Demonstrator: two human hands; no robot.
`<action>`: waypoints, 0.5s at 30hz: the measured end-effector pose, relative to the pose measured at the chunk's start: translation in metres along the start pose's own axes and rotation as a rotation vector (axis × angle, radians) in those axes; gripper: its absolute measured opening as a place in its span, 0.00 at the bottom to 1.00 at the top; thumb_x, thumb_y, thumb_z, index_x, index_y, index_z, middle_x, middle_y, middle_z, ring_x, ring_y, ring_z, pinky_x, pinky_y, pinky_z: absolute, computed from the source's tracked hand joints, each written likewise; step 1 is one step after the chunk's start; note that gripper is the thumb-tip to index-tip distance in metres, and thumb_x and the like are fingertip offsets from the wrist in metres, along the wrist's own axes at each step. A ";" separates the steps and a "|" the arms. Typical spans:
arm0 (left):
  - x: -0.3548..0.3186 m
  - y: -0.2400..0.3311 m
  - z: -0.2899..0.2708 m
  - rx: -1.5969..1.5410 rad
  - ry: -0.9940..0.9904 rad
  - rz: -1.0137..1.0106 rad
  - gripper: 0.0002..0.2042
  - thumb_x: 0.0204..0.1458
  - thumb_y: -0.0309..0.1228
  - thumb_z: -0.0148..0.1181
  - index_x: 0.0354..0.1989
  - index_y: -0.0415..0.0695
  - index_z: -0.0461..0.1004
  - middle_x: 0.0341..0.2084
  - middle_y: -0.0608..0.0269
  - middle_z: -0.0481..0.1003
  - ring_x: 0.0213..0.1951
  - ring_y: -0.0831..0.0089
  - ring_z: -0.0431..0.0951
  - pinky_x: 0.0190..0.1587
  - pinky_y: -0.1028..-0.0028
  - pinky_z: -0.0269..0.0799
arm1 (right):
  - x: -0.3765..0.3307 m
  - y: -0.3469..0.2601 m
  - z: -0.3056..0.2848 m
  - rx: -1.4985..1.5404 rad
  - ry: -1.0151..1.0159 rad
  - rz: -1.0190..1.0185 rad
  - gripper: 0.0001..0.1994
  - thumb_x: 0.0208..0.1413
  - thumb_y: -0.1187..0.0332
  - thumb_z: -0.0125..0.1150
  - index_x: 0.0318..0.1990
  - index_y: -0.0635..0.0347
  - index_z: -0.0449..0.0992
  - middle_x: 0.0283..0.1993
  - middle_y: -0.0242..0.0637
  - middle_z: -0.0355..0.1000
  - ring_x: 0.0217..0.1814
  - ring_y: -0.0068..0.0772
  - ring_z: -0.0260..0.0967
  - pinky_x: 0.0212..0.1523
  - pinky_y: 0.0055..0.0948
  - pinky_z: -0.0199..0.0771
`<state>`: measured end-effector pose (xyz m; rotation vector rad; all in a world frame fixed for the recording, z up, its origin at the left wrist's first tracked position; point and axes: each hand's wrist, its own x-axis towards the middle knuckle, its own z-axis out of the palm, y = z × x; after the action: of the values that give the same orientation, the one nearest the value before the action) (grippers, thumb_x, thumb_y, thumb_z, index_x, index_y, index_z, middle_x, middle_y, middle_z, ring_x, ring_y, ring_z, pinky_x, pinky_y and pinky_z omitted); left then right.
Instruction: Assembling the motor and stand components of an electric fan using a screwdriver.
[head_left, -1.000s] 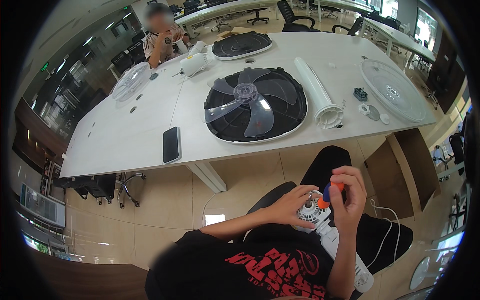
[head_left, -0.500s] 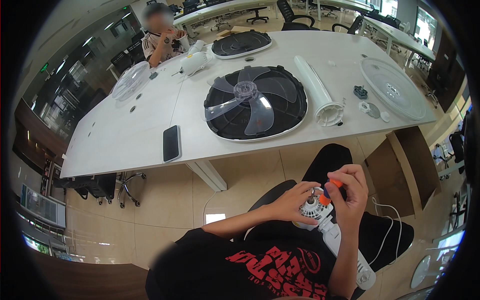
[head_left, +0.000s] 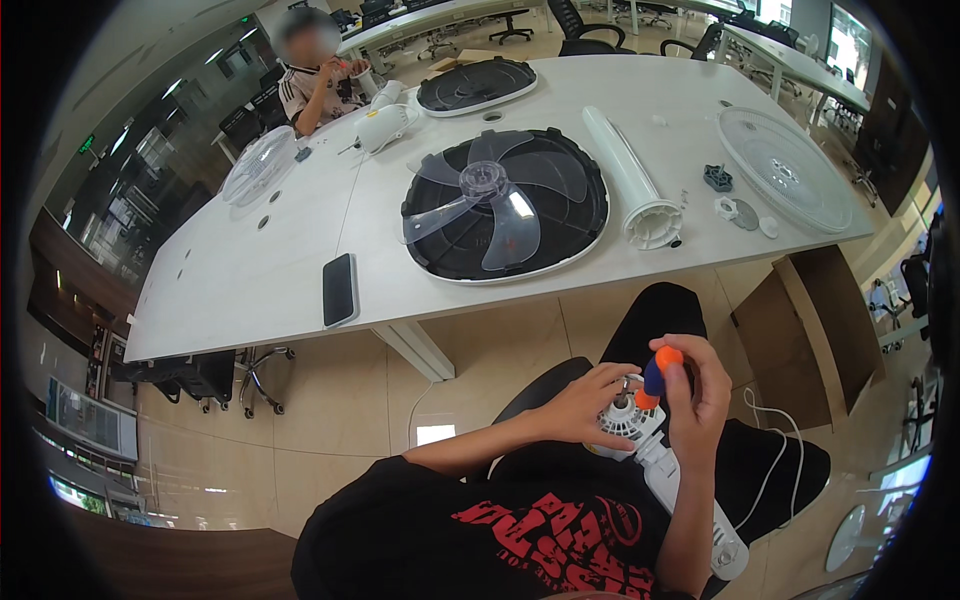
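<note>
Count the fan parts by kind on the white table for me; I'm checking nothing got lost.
Black grilles: 2
Clear grilles: 2
Clear blade: 1
White tube: 1
White motor housing: 1
Small fasteners by the tube: about 4, hard to tell
Total: about 11

Both forearms come up from 6 o'clock, left hand (head_left: 583,407) curled flat, right hand (head_left: 697,395) fisted upright, touching.

Right hand (head_left: 700,395) grips screwdriver (head_left: 655,375); left hand (head_left: 585,405) steadies white fan motor (head_left: 630,425).
</note>
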<state>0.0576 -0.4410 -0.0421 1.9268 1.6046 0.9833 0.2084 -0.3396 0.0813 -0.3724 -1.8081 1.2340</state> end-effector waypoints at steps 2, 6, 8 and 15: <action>0.001 0.003 -0.001 -0.010 0.013 0.009 0.45 0.45 0.59 0.74 0.64 0.38 0.68 0.68 0.46 0.61 0.68 0.49 0.62 0.68 0.55 0.62 | -0.001 -0.001 -0.004 0.044 -0.010 0.017 0.09 0.59 0.78 0.57 0.46 0.66 0.78 0.47 0.47 0.78 0.47 0.34 0.77 0.49 0.30 0.75; 0.001 0.005 -0.001 -0.024 0.027 0.019 0.44 0.45 0.58 0.74 0.62 0.36 0.68 0.67 0.45 0.61 0.67 0.49 0.62 0.69 0.55 0.59 | -0.001 0.001 -0.004 -0.051 0.012 -0.062 0.07 0.57 0.77 0.63 0.43 0.64 0.79 0.45 0.42 0.76 0.44 0.33 0.74 0.47 0.29 0.73; 0.001 0.006 -0.003 -0.026 0.017 0.015 0.44 0.45 0.58 0.74 0.64 0.37 0.68 0.68 0.45 0.61 0.67 0.49 0.62 0.69 0.55 0.59 | -0.003 0.002 -0.006 -0.182 0.015 -0.116 0.08 0.55 0.76 0.68 0.43 0.62 0.80 0.43 0.38 0.72 0.42 0.30 0.71 0.44 0.28 0.71; -0.004 0.004 0.002 -0.024 0.010 0.011 0.45 0.45 0.59 0.73 0.64 0.37 0.68 0.68 0.44 0.60 0.68 0.48 0.61 0.69 0.55 0.58 | -0.004 -0.008 0.002 0.076 0.093 0.100 0.07 0.55 0.77 0.68 0.42 0.62 0.81 0.43 0.38 0.72 0.42 0.29 0.71 0.44 0.27 0.71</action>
<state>0.0609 -0.4451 -0.0414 1.9200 1.5821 1.0139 0.2112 -0.3471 0.0859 -0.4746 -1.6756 1.3288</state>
